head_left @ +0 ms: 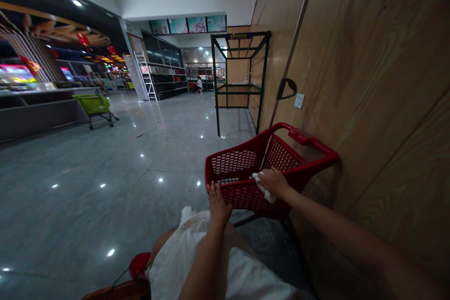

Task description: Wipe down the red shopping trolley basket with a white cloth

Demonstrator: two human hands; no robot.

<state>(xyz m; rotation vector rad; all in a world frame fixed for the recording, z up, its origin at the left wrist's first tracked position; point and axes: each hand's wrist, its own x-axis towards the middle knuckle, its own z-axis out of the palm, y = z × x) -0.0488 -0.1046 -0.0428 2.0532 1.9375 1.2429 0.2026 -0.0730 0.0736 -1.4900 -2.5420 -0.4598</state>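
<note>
A red plastic shopping cart [242,194] with perforated sides stands in front of me, against the wooden wall. My left hand [218,204] rests on its near left corner, fingers stretched out and slightly apart at the rim. In my right hand [276,183] is a bunched white cloth [264,187], pressed onto the near top rim of the cart. Part of the cloth hangs over the outer side. My palms are hidden from view.
A dark metal rack [242,89] stands beyond the cart. A long-handled tool [286,89] leans on the wooden wall by a socket [299,101]. Left, a green cart [92,104] stands by a counter. A person [199,84] crouches near far shelves.
</note>
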